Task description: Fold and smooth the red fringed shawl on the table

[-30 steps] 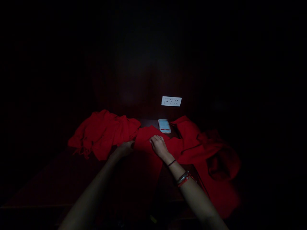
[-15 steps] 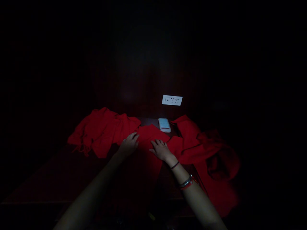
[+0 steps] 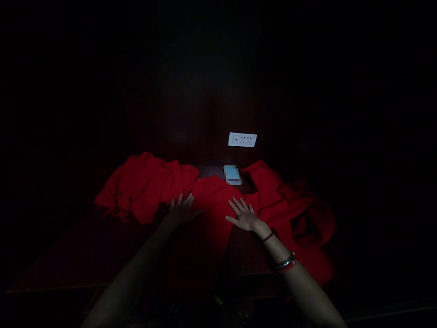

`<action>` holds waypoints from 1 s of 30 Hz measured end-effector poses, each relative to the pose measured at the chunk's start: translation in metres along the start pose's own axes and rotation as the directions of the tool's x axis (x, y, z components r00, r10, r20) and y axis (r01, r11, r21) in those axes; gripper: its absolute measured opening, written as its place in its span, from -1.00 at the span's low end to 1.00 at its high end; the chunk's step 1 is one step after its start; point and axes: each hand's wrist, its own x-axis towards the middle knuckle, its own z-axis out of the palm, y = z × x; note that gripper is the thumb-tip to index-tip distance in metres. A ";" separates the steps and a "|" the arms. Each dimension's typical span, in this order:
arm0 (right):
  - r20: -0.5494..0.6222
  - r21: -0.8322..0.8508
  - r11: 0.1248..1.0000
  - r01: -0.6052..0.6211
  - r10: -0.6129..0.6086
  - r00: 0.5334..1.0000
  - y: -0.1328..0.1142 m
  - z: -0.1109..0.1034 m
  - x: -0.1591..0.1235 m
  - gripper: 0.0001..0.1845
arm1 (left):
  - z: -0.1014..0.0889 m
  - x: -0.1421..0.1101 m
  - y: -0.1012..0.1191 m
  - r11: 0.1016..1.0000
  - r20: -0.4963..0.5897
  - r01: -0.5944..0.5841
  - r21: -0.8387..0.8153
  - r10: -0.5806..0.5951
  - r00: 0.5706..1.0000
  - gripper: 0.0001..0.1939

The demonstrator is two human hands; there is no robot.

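Note:
A length of red cloth [image 3: 211, 205] lies spread over a dark table and runs down toward its front edge. My left hand [image 3: 182, 209] rests at the cloth's left side, fingers spread, palm down. At the right side, my right hand [image 3: 243, 216] is also spread flat, with its fingers over the red fabric. Neither hand grips anything. To the left is a crumpled red cloth with a fringe [image 3: 143, 182]. More red cloth [image 3: 283, 205] is heaped on the right, partly hanging over the front edge; my right forearm hides some of it.
A small pale packet or card [image 3: 232, 175], blurred, lies behind the spread cloth. A white socket plate [image 3: 242, 140] is fixed to the dark wall. The table's front edge [image 3: 51, 289] shows at lower left. Most surroundings are too dark to make out.
My hands have moved apart, the right one farther, toward the right. The fingers of both are now spread wider. The spread cloth looks about the same.

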 end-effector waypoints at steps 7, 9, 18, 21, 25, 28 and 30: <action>-0.441 -0.190 0.953 -0.235 0.131 0.888 0.049 -0.040 -0.027 -0.37 | -0.006 0.029 0.033 0.948 -0.280 -0.303 0.098 0.318 0.906 -0.40; -0.451 -0.226 0.925 -0.305 0.178 0.874 0.067 -0.054 -0.025 -0.43 | -0.007 0.047 0.043 0.917 -0.240 -0.388 0.091 0.398 0.885 -0.42; -0.180 -0.239 0.907 -0.346 0.308 0.934 0.128 -0.083 -0.031 -0.70 | 0.019 0.083 0.030 0.996 -0.164 -0.079 -0.039 0.072 0.984 -0.13; -0.194 -0.217 0.923 -0.318 0.278 0.941 0.144 -0.101 -0.039 -0.71 | 0.019 0.084 0.028 0.995 -0.167 -0.083 -0.058 0.072 0.983 -0.08; -0.166 -0.241 0.925 -0.293 0.259 0.952 0.148 -0.115 -0.041 -0.73 | 0.019 0.084 0.029 0.993 -0.177 -0.101 -0.060 0.089 0.980 -0.08; -0.220 -0.349 0.863 -0.366 0.304 0.927 0.138 -0.109 -0.038 -0.73 | 0.020 0.082 0.029 0.994 -0.208 -0.099 -0.048 0.087 0.974 -0.08; -0.263 -0.382 0.838 -0.390 0.306 0.915 0.126 -0.102 -0.035 -0.69 | 0.019 0.079 0.030 0.990 -0.282 -0.140 -0.030 0.126 0.951 -0.11</action>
